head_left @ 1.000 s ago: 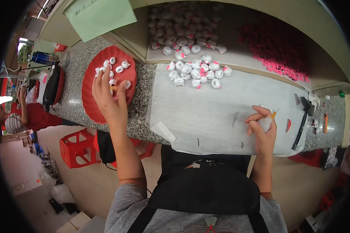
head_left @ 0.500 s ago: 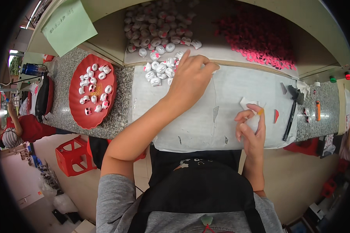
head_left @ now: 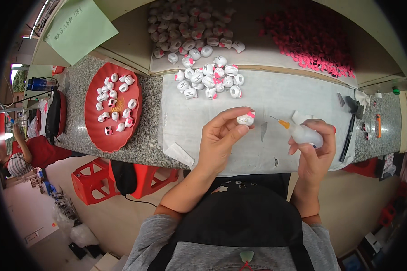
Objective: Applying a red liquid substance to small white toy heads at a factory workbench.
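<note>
Between its thumb and fingers my left hand [head_left: 218,142] pinches a small white figurine head [head_left: 246,119] with a pink bow. My right hand [head_left: 319,158] is wrapped round a translucent squeeze bottle [head_left: 308,136] with an orange needle tip. The needle points left toward the figurine head, with a gap between them. A cluster of similar white heads [head_left: 208,81] lies on the paper-covered worktop [head_left: 185,124] beyond my left hand. A larger pile of heads [head_left: 185,29] fills the left of the shelf behind.
Many small pink pieces [head_left: 314,47] are heaped on the shelf's right. A red scalloped plate [head_left: 91,124] with several white heads stands on the left. Near the right edge lie a black pen-like tool [head_left: 347,139] and an orange stick [head_left: 378,126]. Red stools [head_left: 92,183] stand below.
My left hand has drawn back from near the cluster to the middle, now showing a figurine head. My right hand has turned the bottle so its needle points left. The view has shifted slightly.
</note>
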The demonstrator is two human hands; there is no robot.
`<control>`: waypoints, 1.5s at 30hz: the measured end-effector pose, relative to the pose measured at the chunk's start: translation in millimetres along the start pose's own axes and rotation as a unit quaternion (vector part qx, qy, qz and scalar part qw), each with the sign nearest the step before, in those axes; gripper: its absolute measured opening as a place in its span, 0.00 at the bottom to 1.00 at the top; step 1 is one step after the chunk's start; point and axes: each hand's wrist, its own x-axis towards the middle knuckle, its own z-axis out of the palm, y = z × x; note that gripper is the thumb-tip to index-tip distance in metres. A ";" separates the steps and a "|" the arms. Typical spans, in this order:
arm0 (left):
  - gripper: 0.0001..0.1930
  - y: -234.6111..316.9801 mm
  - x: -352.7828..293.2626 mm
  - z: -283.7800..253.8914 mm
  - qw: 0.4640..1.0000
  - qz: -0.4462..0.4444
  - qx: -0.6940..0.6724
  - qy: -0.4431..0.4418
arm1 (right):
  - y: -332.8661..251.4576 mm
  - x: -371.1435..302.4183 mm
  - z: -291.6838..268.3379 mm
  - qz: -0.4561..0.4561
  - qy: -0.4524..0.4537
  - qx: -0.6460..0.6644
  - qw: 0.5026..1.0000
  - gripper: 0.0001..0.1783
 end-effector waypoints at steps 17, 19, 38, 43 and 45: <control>0.18 1.0 -7.0 0.7 1.000 0.006 -0.027 -0.005 | -4.6 -10.4 18.8 -0.255 -0.042 -0.115 0.959 0.26; 0.18 1.7 -8.1 1.2 1.000 0.004 -0.028 -0.005 | -3.0 -9.5 22.1 -0.264 -0.032 -0.128 0.956 0.24; 0.18 0.3 -8.3 -0.8 1.000 0.003 -0.022 -0.002 | -4.5 -10.6 24.9 -0.265 -0.045 -0.173 0.947 0.23; 0.18 -0.9 -8.1 -2.2 1.000 0.007 -0.030 0.001 | -5.5 -10.8 23.7 -0.264 -0.044 -0.176 0.947 0.23; 0.19 -0.7 -8.6 -2.2 0.999 0.004 -0.033 0.006 | -5.7 -10.9 23.4 -0.264 -0.040 -0.177 0.947 0.23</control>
